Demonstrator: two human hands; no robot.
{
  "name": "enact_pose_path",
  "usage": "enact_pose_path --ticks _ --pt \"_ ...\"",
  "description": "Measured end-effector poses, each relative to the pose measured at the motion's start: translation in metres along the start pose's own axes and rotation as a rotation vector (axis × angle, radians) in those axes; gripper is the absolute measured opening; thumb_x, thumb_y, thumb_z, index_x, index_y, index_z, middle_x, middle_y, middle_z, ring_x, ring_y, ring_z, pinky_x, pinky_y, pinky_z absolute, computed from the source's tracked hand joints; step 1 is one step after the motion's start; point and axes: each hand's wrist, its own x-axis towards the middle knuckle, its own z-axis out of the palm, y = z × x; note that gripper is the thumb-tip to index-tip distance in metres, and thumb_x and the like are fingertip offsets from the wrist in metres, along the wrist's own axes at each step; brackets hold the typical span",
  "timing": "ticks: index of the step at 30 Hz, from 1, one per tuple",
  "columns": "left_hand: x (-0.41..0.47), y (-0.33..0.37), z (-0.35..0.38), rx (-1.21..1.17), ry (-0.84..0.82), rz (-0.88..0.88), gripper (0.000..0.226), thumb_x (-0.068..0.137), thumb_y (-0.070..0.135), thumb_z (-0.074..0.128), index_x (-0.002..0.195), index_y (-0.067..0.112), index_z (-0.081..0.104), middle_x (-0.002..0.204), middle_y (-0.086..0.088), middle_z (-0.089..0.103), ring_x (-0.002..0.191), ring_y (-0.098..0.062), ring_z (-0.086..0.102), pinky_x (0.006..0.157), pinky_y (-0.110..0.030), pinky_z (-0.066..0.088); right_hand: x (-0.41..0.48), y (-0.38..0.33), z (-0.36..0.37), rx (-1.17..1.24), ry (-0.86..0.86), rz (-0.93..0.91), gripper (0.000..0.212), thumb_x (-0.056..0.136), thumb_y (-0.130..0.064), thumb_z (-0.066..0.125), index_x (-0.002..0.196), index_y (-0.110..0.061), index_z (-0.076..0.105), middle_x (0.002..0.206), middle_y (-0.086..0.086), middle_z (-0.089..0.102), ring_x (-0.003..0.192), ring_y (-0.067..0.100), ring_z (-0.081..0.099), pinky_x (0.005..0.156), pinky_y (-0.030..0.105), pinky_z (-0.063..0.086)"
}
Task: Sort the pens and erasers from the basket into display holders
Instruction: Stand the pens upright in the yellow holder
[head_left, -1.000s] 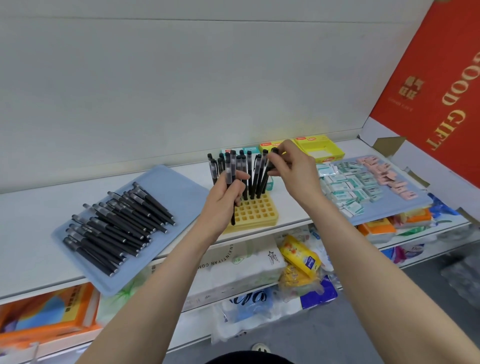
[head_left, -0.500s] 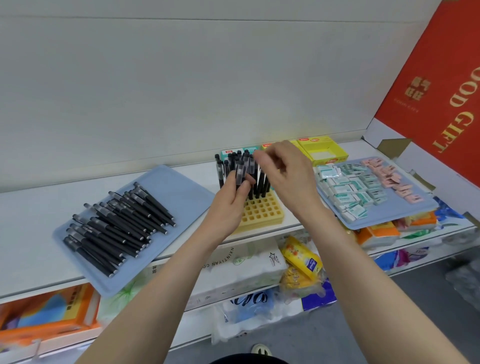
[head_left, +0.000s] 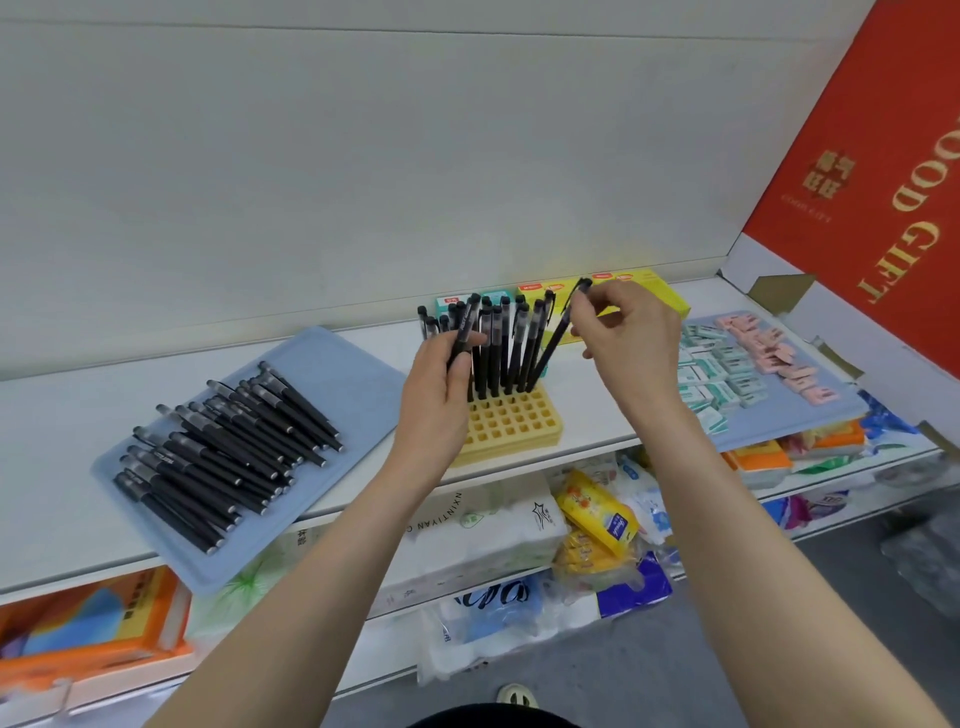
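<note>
The right hand (head_left: 631, 332) has moved off the left hand's bunch and out to the right. It now pinches the cap end of one black pen (head_left: 558, 333) between thumb and fingertips. That pen leans with its tip in a back slot of the yellow grid holder (head_left: 514, 423), beside the upright pens. The left hand (head_left: 439, 384) grips a few spare pens (head_left: 464, 326). A glossy red box (head_left: 883, 156) reads "GOOD GIFT". Matte loose pens (head_left: 228, 447) lie on a smooth blue tray (head_left: 322, 364).
</note>
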Motion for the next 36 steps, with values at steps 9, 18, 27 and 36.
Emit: enact_pose_path --ticks 9,18,27,36 --pt "-0.002 -0.001 -0.009 -0.124 0.033 -0.088 0.026 0.102 0.014 0.043 0.116 0.029 0.06 0.094 0.016 0.06 0.092 -0.006 0.056 0.082 -0.019 0.043 -0.009 0.024 0.025 -0.087 0.053 -0.107 0.018 0.093 -0.022 0.062 0.084 -0.009 0.071 0.082 0.002 0.065 0.071 0.018 0.062 0.063 0.025 0.04" --pt "-0.004 -0.005 -0.004 -0.172 0.032 -0.116 0.024 0.101 0.015 0.044 0.113 0.028 0.06 0.083 0.011 0.06 0.084 -0.009 0.06 0.083 -0.029 0.049 -0.005 0.024 0.031 -0.003 0.077 -0.134 0.018 0.093 -0.025 0.062 0.089 -0.012 0.072 0.086 -0.002 0.066 0.072 0.012 0.063 0.067 0.04 0.054" --pt "-0.006 -0.001 0.0 -0.23 0.017 -0.098 0.023 0.101 0.009 0.044 0.112 0.021 0.06 0.081 0.005 0.059 0.078 -0.004 0.058 0.079 -0.018 0.048 -0.009 0.022 0.03 0.059 0.02 -0.147 0.015 0.094 -0.022 0.062 0.091 -0.01 0.071 0.088 0.001 0.064 0.074 0.016 0.066 0.067 0.035 0.056" --pt "-0.009 0.0 -0.001 -0.26 0.025 -0.1 0.021 0.101 0.009 0.045 0.112 0.016 0.06 0.081 0.003 0.063 0.08 -0.007 0.061 0.082 -0.021 0.051 -0.01 0.032 0.029 -0.033 -0.075 -0.116 0.016 0.094 -0.023 0.063 0.099 -0.011 0.073 0.091 0.001 0.063 0.078 0.017 0.061 0.074 0.042 0.052"
